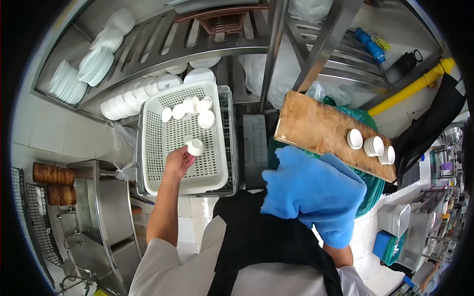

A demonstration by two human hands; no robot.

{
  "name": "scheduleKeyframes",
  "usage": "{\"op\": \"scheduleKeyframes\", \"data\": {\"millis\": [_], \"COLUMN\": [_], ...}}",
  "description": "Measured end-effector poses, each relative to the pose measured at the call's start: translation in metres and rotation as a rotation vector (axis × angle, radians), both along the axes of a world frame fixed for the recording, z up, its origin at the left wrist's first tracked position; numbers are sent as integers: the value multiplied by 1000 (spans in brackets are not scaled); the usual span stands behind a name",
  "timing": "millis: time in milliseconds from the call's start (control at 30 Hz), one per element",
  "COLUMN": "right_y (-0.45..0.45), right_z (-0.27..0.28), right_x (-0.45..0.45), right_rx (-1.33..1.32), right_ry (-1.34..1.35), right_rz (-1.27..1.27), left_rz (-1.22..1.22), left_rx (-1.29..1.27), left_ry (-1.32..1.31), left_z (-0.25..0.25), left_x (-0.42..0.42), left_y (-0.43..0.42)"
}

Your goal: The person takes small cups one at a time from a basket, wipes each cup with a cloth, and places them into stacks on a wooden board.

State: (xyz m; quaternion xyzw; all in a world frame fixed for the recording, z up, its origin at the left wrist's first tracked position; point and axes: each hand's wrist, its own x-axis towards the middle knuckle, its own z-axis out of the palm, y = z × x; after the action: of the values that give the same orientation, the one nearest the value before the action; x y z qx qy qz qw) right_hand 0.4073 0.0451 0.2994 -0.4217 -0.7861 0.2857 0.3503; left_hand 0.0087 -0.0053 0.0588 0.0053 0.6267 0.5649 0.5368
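My left hand [179, 161] is closed on a small white bowl [195, 147], held over the lower middle of a white perforated plastic basket [222, 170]. Several more small white bowls [206, 119] lie near the far end of the basket. A blue cloth [311, 187] drapes over my right hand and hides its fingers; only the forearm [339, 255] shows below. Beyond the cloth is a worn wooden board [316, 121]. On its right part sit small white bowls [374, 146], some of them stacked.
A metal rack [163, 54] with stacked white dishes [96, 65] runs along the back. A steel post [274, 59] rises between basket and board. At the left stands a steel sink unit [111, 202]. A yellow pipe [412, 89] is at the right.
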Motion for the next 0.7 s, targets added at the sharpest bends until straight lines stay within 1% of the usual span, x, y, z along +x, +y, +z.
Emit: {"op": "scheduleKeyframes", "data": {"millis": [33, 100, 200, 300, 333, 400, 433, 500, 600, 667, 700], "right_y": [-5, -1, 12, 25, 26, 32, 35, 38, 45, 35, 32], "right_z": [16, 14, 7, -3, -9, -18, -21, -24, -12, 8, 14], "right_x": [-12, -16, -25, -38, -42, -47, -48, -46, -45, -45, -45], "right_rx": [-176, -125, 75, 260, 317, 420, 453, 505, 492, 360, 294], "right_ry": [149, 86, -192, -390, -429, -474, -486, -518, -700, -708, -709], "right_rz": [12, 30, 80, 124, 139, 172, 192, 244, 369, 235, 167], "left_rz": [-5, -16, -46, -124, -127, -257, -296, -340, -403, -462, -462], "left_rx": [54, 150, 292, 427, 434, 552, 693, 694, 673, 616, 631], "left_ry": [-40, -98, -142, -174, -180, -45, 66, 111, 202, 274, 287], "left_z": [20, 54, 104, 145, 153, 147, 147, 156, 163, 165, 166], "left_x": [14, 48, 109, 169, 188, 207, 216, 216, 212, 207, 208], "left_y": [3, 9, 18, 22, 22, 18, 18, 20, 18, 14, 12]}}
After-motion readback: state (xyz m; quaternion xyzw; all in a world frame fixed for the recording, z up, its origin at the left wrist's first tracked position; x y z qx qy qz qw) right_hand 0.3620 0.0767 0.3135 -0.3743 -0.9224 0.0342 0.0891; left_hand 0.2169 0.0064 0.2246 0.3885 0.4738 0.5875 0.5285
